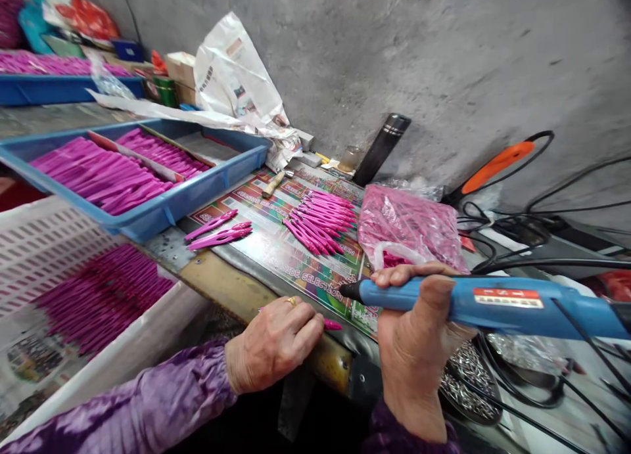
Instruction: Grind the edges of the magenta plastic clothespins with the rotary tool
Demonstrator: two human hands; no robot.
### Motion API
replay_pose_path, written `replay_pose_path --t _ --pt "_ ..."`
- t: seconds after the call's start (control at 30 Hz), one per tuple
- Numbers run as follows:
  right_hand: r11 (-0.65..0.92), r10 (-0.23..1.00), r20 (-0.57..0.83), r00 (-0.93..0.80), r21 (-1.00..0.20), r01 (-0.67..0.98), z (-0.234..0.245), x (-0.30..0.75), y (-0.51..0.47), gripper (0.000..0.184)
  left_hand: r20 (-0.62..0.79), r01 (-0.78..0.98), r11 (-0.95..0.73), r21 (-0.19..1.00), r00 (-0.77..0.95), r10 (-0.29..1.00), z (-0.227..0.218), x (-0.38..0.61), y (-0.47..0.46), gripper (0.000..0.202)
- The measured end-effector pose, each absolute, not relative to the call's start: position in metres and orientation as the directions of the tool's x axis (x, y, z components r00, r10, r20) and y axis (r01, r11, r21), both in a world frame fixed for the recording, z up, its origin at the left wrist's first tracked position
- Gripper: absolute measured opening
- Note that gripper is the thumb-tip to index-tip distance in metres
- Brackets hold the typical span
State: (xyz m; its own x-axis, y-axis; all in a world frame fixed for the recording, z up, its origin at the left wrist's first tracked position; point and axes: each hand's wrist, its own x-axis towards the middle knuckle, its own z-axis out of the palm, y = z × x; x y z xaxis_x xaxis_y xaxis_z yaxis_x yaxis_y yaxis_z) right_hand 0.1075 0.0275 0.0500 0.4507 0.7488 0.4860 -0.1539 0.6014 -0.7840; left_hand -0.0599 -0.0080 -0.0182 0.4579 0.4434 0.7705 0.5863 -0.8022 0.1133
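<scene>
My right hand (414, 339) is wrapped round a blue electric screwdriver (497, 303) lying nearly level, its dark tip (351, 291) pointing left over the printed mat. At the mat's front edge, my left hand (280, 339) has its fingers closed round a slim magenta plastic tool (332, 324); one tapered end sticks out to the right, and the rest is hidden under the hand. The screwdriver tip is above and apart from that piece. Farther back on the mat lies a fanned stack of similar magenta tools (323, 221), with a few more magenta tools (221, 234) to the left.
A blue divided tray (170, 207) of magenta parts stands left, above a white basket (59, 224). A pink-filled plastic bag (409, 221) lies behind the screwdriver. Right are a bowl of small metal parts (470, 382), black cables (537, 263) and an orange-handled tool (500, 165).
</scene>
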Motion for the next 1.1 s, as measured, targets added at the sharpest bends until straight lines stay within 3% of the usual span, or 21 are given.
replay_pose_path --t 0.27,0.67,1.1 --pt "0.594 0.753 0.47 0.461 -0.786 -0.17 0.051 0.108 0.023 0.042 0.77 0.578 -0.808 0.117 0.461 0.441 -0.017 -0.061 -0.007 0.022" --pt "0.452 0.835 0.315 0.451 -0.86 -0.238 0.078 0.117 -0.011 0.067 0.764 0.559 -0.819 0.128 0.471 0.441 -0.026 -0.062 -0.007 0.015" --pt "0.419 0.857 0.283 0.431 -0.869 -0.262 0.085 0.117 -0.021 0.065 0.784 0.554 -0.826 0.104 0.465 0.412 -0.024 -0.062 -0.006 0.009"
